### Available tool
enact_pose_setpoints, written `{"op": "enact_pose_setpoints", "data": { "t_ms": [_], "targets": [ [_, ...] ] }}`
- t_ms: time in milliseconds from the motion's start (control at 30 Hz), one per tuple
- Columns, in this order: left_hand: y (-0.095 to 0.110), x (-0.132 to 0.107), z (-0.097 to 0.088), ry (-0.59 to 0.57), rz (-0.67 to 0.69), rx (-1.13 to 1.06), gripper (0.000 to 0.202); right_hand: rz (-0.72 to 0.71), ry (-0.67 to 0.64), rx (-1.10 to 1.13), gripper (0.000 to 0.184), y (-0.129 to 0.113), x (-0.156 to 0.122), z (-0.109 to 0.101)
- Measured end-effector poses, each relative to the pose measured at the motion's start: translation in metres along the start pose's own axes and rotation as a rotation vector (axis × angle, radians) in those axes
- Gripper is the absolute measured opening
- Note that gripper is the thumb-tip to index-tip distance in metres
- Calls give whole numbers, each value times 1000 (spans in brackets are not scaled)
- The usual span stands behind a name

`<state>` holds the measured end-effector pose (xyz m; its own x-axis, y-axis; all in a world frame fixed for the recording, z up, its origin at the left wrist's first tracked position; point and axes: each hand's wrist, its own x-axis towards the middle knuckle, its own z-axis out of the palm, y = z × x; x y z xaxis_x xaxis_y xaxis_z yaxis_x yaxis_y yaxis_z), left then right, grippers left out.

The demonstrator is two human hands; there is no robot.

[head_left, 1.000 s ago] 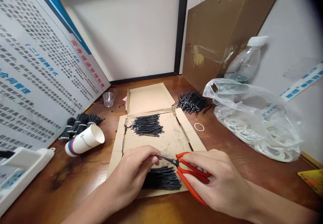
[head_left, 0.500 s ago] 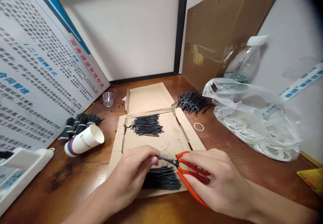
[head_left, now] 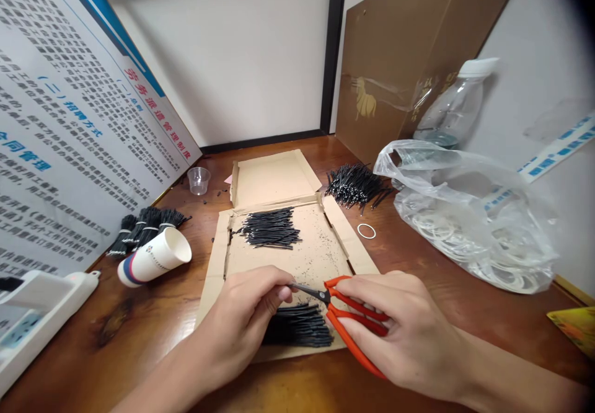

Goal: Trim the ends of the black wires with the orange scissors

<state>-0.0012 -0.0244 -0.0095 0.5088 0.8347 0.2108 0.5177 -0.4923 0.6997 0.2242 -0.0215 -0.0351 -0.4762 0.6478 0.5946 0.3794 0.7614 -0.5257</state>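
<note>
In my right hand [head_left: 400, 332] is a pair of scissors [head_left: 357, 323] with red-orange handles and dark blades, which look nearly together. Their tips reach the fingertips of my left hand [head_left: 253, 307], which is closed in a pinch; whatever it grips is hidden or too small to make out. Below the blades lies a bundle of black wire pieces [head_left: 302, 326], partly covered by my left hand. Farther back, a second row of black wire pieces [head_left: 271, 227] with light tips rests on the flattened cardboard box [head_left: 311, 252], among scattered dark bits.
Right of the cardboard are a heap of black pieces [head_left: 353, 185], a white ring [head_left: 366, 231] and a clear plastic bag [head_left: 474, 227] of rings. To the left stand tied black bundles [head_left: 149, 227], a tipped paper cup [head_left: 155, 257], a clear small cup [head_left: 199, 180] and a power strip [head_left: 51, 314].
The view has shifted slightly. Both hands and the scissors keep almost the same place; the blades look slightly closer together.
</note>
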Motion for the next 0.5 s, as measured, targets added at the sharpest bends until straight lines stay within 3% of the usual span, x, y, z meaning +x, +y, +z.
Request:
{"op": "enact_pose_setpoints", "data": {
  "t_ms": [500],
  "targets": [
    [7, -1, -2, -9, 5, -25, 19, -18, 89, -89, 11, 0, 1, -5]
  ]
}}
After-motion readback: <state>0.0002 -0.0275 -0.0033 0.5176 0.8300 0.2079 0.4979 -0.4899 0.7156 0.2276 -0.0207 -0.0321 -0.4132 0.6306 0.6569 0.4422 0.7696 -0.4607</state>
